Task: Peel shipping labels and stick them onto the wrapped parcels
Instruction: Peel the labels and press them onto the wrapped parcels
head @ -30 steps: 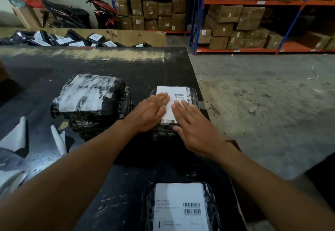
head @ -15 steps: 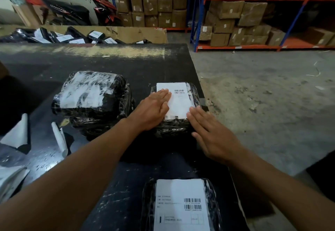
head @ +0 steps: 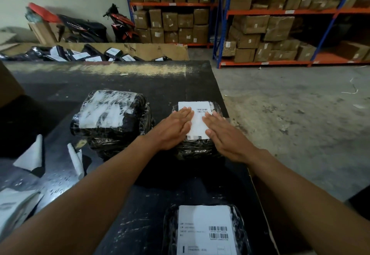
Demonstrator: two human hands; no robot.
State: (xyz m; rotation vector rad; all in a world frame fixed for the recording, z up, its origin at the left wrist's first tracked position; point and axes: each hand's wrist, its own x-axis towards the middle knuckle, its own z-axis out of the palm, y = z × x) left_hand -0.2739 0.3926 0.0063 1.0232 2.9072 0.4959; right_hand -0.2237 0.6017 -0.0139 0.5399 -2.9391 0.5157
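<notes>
Blue-and-orange steel shelving racks (head: 280, 11) stacked with brown cardboard boxes fill the far wall; grey concrete floor (head: 290, 114) lies to the right; a black scuffed worktable (head: 140, 82) takes up the centre and left; beyond its far edge stands a long low brown cardboard bin (head: 140, 49) holding many black parcels with white labels, and behind that a red-and-black motorbike (head: 120, 22) is parked by the wall; on the table, left of centre, sits a large black film-wrapped parcel (head: 110, 114) with torn white patches on its top; at the near edge lies a flat black wrapped parcel (head: 170, 230) bearing a white printed barcode label (head: 202, 224), partly cut off by the frame; near the table's right edge, just beside the large parcel, sits a smaller black film-wrapped parcel (head: 196, 148); both hands lie on it, palms down; left hand (head: 174, 128) is flat with straight fingers pressing the left part of a white rectangular shipping label (head: 197, 118); right hand (head: 226, 136) is likewise flat, fingers straight, pressing the label's right part; neither hand grips anything; the label lies on the parcel's top face, barcode showing between the fingertips; two curled white backing papers (head: 75, 158) stand on the table at left.
</notes>
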